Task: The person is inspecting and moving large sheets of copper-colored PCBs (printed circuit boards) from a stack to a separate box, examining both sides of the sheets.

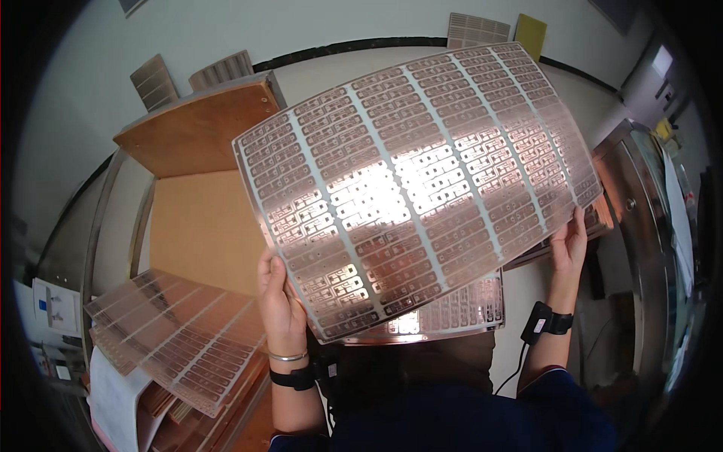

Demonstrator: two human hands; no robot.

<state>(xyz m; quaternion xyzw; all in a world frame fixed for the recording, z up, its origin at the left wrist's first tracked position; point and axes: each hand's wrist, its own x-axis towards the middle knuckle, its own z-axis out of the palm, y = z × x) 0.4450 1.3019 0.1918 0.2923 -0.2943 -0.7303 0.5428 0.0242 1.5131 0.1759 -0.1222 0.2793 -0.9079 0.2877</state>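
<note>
A large copper-coloured circuit board panel (422, 248) is held up in front of me, tilted, with rows of repeated trace patterns and bright glare across its middle. My left hand (282, 297) grips its lower left edge, thumb on the face. At the right edge near the lower corner, my right hand (568, 241) pinches the panel, its fingers partly hidden behind it. Below, over my lap, lies another similar panel (467, 305), partly covered by the held one.
Several more panels (188, 331) lie stacked at the lower left, over boards and papers. Behind them stands a slanted wooden stand (203, 226) with a brown upper board (199, 124). Panels lean on the far wall, beside a yellow sheet (530, 36). A metal cabinet (633, 196) rises at the right.
</note>
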